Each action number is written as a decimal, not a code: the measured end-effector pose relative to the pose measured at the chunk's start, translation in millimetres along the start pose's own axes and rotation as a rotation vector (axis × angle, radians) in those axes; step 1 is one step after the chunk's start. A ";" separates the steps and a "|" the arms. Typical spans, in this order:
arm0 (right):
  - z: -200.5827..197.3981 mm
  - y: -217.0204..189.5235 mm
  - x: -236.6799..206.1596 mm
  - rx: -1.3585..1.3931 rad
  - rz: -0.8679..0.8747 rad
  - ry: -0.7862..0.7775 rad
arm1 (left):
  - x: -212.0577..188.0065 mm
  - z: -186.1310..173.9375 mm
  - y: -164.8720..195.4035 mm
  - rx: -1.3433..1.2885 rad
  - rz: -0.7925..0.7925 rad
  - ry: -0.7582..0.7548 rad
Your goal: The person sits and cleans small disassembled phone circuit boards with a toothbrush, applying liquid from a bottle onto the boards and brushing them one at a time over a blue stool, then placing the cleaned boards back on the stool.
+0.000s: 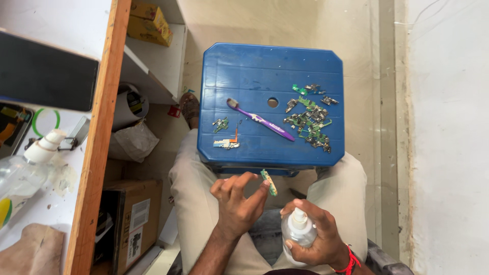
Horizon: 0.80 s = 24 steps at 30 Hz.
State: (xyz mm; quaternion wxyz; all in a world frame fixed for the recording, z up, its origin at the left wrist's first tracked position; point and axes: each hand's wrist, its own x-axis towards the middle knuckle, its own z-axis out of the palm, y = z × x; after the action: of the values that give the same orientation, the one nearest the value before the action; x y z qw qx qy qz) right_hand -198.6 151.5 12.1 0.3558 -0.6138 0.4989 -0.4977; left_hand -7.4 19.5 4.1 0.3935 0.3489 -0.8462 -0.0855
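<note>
Small green circuit board [269, 182]: pinched in your left hand [237, 203]; your right hand [316, 237] grips spray bottle [299, 230]; uncleaned pile of boards [310, 118] waits beside purple toothbrush [260, 120] on blue stool [254, 66].

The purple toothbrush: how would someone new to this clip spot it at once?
Find the blue plastic stool between the seated person's knees. The purple toothbrush lies diagonally across its top, just below the round centre hole. It is the only long purple item, left of the pile of green circuit board scraps.

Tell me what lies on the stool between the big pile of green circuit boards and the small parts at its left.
A purple toothbrush, in the head view.
</note>
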 end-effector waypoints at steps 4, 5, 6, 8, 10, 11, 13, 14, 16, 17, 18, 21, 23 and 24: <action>-6.0 -6.6 11.1 -0.090 -0.080 0.106 | 8.4 -1.4 0.7 -0.178 -0.235 -0.082; -8.9 -9.7 17.1 -0.126 -0.088 0.147 | 11.2 0.2 0.7 -0.243 -0.300 -0.116; -11.3 -15.3 21.8 -0.148 -0.082 0.192 | 11.4 -0.1 2.6 -0.313 -0.364 -0.131; -14.1 -17.0 47.8 -0.106 -0.142 0.275 | 15.1 3.2 -1.1 -0.407 -0.448 -0.134; -28.9 -11.9 89.5 -0.217 -0.300 0.243 | 16.4 7.3 -4.9 -0.475 -0.496 -0.115; -36.8 -9.1 112.9 -0.266 -0.297 0.266 | 16.0 9.5 -6.2 -0.511 -0.528 -0.101; -39.8 1.3 165.3 -0.388 -0.376 0.354 | 14.4 14.5 -8.9 -0.677 -0.607 -0.083; -41.6 6.5 192.3 -0.381 -0.387 0.359 | 13.2 16.4 -10.4 -0.755 -0.647 -0.069; -43.1 12.6 239.1 -0.398 -0.359 0.372 | 10.4 18.6 -12.8 -0.923 -0.813 -0.159; -43.1 13.9 257.2 -0.433 -0.321 0.381 | 9.6 19.8 -13.7 -1.015 -0.890 -0.205; -43.3 14.0 271.3 -0.410 -0.326 0.370 | 9.3 20.2 -14.7 -1.053 -0.802 -0.181; -39.5 12.4 290.8 -0.361 -0.295 0.341 | 9.8 18.1 -14.9 -1.137 -0.662 -0.187; -36.7 12.3 292.5 -0.355 -0.256 0.316 | 11.1 17.1 -14.9 -1.158 -0.713 -0.252; -36.1 13.1 291.6 -0.354 -0.254 0.335 | 11.1 17.3 -15.2 -1.157 -0.723 -0.258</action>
State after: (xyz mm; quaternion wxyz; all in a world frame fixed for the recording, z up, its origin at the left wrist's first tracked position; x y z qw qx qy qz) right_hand -234.9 -131.5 83.6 0.0903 -0.6334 0.5489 -0.5380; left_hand -17.0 -1.3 -7.3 0.3592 0.3302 -0.5352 -0.6895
